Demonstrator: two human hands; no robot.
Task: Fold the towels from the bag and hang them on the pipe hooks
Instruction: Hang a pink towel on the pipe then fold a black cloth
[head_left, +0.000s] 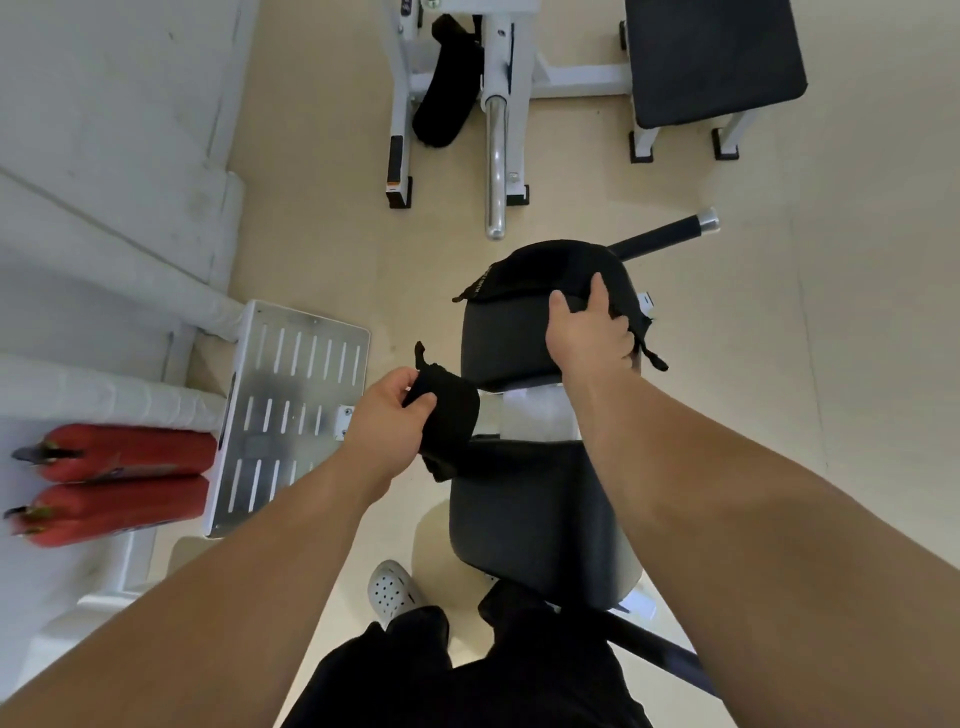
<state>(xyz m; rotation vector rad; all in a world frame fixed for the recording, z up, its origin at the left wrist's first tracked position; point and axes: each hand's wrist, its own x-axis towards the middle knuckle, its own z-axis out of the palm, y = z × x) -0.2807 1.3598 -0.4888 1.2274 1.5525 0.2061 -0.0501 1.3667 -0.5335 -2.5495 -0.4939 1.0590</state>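
A black bag (540, 267) lies on the far pad of a dark padded bench (498, 343) in front of me. My right hand (589, 332) presses down on the bag's near edge, fingers curled over the fabric. My left hand (392, 415) grips a small folded black towel (452, 421) just left of the bench, over the gap between the two pads. No pipe hooks are in sight.
A perforated metal footplate (291, 410) stands at the left, with two red fire extinguishers (119, 478) beside it against the white wall. White gym machines (493, 104) and another padded bench (711, 57) stand ahead. My white shoe (389, 592) is on the beige floor.
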